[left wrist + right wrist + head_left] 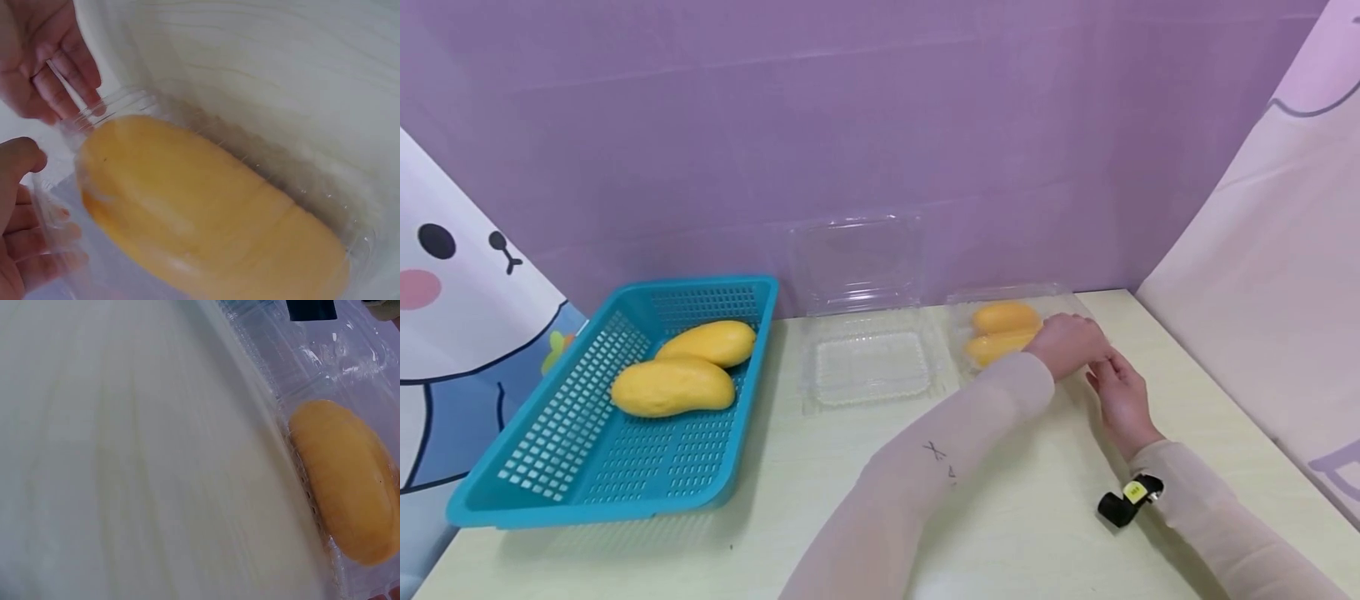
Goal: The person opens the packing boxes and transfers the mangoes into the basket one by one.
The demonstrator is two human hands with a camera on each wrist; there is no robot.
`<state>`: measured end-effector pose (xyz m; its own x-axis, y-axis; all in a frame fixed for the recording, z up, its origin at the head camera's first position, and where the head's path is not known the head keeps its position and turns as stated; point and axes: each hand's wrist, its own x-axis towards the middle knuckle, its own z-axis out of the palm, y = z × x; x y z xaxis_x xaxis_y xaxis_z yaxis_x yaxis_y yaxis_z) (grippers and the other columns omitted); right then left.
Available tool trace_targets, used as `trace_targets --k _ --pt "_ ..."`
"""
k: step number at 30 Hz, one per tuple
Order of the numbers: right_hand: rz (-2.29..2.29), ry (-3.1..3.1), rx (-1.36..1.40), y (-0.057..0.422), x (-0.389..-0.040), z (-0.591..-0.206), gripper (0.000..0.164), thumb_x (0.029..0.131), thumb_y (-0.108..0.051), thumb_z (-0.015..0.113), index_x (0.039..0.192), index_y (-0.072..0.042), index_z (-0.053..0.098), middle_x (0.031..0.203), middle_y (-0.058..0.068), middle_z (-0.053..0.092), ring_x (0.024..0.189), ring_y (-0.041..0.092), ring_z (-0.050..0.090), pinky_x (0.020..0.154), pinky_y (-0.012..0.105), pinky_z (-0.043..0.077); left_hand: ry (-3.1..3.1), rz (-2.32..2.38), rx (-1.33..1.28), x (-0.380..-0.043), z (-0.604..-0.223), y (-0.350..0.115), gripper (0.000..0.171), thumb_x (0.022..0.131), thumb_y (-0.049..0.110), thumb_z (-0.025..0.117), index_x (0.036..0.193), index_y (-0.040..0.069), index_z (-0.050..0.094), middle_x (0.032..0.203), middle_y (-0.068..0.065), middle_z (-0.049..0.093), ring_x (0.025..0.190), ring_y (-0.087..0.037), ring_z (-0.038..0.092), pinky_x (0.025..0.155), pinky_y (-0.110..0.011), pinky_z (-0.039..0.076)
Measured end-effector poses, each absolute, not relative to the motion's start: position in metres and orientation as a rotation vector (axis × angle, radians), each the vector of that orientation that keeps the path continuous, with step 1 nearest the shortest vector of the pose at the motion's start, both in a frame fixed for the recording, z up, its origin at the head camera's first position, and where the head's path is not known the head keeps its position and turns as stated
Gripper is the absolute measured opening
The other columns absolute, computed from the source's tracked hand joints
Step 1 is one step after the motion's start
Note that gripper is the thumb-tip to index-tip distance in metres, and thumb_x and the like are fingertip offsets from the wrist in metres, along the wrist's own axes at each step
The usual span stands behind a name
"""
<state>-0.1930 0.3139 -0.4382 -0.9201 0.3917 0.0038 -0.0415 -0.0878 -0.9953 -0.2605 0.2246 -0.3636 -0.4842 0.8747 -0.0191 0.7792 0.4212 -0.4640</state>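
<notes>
Two yellow mangoes [1004,318] lie side by side in a clear plastic clamshell box [958,321] at the back right of the table, with clear plastic over them. My left hand [1070,343] reaches across to the box's right end, covering part of the mangoes in the head view. In the left wrist view, its thumb and fingers [34,244] pinch the clear plastic edge. Close beside it, my right hand [1122,400] holds its fairly straight fingers [55,94] against the box corner. One packed mango [347,481] shows large in the right wrist view.
A second clear box [872,367] stands with its lid raised, left of the packed one. Farther left, a teal basket [655,508] holds two mangoes [673,387]. A purple cloth [880,125] hangs behind the table.
</notes>
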Motion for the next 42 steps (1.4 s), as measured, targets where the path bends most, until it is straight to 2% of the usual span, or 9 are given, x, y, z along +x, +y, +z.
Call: trace_targets --k 4,6,9,11,17,25,30,37,42 --pt "2.090 -1.857 -0.408 0.314 -0.194 -0.438 0.056 0.101 -0.025 0.041 0.148 -0.003 0.022 0.139 -0.003 0.041 0.119 0.001 0.043 0.111 0.027 0.027 -2.481 0.548 -1.413 -0.260 -0.358 0.218 0.032 0.101 0.020 0.043 0.123 0.036 0.060 0.119 0.016 0.061 0.106 -0.003 0.057 0.083 -0.019 0.050" --pt "2.092 -1.856 -0.434 0.313 -0.194 -0.437 0.056 0.101 -0.022 0.040 0.149 -0.003 0.019 0.143 0.000 0.038 0.120 0.003 0.042 0.112 0.029 0.026 -2.502 0.513 -1.391 -0.260 -0.356 0.213 0.029 0.101 0.018 0.044 0.118 0.034 0.062 0.116 0.015 0.062 0.103 -0.003 0.058 0.081 -0.018 0.050" --pt "2.076 -1.890 -0.461 0.312 -0.195 -0.435 0.056 0.102 -0.020 0.037 0.150 -0.003 0.014 0.154 0.007 0.024 0.130 0.008 0.035 0.113 0.029 0.025 -2.516 0.487 -1.370 -0.260 -0.353 0.204 0.026 0.100 0.016 0.045 0.112 0.030 0.063 0.111 0.015 0.063 0.099 -0.003 0.059 0.080 -0.019 0.050" --pt "2.072 -1.905 -0.477 0.311 -0.196 -0.435 0.056 0.102 -0.020 0.036 0.150 -0.003 0.012 0.156 0.010 0.017 0.135 0.009 0.031 0.112 0.028 0.025 -2.550 0.488 -1.363 -0.259 -0.351 0.197 0.023 0.100 0.018 0.046 0.113 0.028 0.062 0.110 0.014 0.063 0.098 -0.004 0.060 0.080 -0.020 0.050" --pt "2.054 -1.907 -0.494 0.311 -0.197 -0.434 0.056 0.102 -0.020 0.035 0.150 -0.003 0.011 0.156 0.012 0.017 0.131 0.007 0.033 0.111 0.026 0.027 -2.605 0.513 -1.352 -0.262 -0.350 0.174 0.022 0.098 0.019 0.050 0.119 0.024 0.056 0.111 0.010 0.063 0.097 -0.006 0.059 0.081 -0.021 0.051" --pt "2.054 -1.932 -0.466 0.310 -0.200 -0.436 0.057 0.102 -0.022 0.035 0.150 -0.003 0.010 0.156 0.013 0.016 0.136 0.012 0.030 0.113 0.030 0.025 -2.636 0.507 -1.345 -0.272 -0.349 0.140 0.027 0.095 0.011 0.055 0.120 0.023 0.056 0.099 0.007 0.062 0.082 -0.008 0.057 0.068 -0.023 0.051" --pt "2.046 -1.953 -0.457 0.310 -0.199 -0.436 0.058 0.103 -0.023 0.033 0.150 -0.002 0.007 0.155 0.014 0.013 0.139 0.015 0.026 0.113 0.030 0.024 -2.648 0.462 -1.369 -0.273 -0.343 0.122 0.031 0.092 0.010 0.058 0.122 0.021 0.056 0.100 0.005 0.062 0.083 -0.010 0.055 0.072 -0.022 0.050" --pt "2.070 -1.935 -0.443 0.310 -0.198 -0.434 0.059 0.102 -0.022 0.036 0.150 -0.001 0.009 0.155 0.014 0.014 0.141 0.018 0.023 0.112 0.029 0.024 -2.622 0.341 -1.395 -0.277 -0.336 0.100 0.028 0.091 0.002 0.055 0.113 0.018 0.062 0.090 0.004 0.063 0.074 -0.010 0.053 0.064 -0.022 0.047" --pt "2.062 -1.950 -0.440 0.308 -0.197 -0.433 0.058 0.102 -0.021 0.036 0.150 -0.001 0.009 0.156 0.014 0.013 0.141 0.018 0.024 0.113 0.030 0.024 -2.570 0.218 -1.402 -0.282 -0.326 0.089 0.026 0.090 0.002 0.054 0.108 0.017 0.065 0.082 0.005 0.063 0.067 -0.009 0.051 0.057 -0.022 0.043"
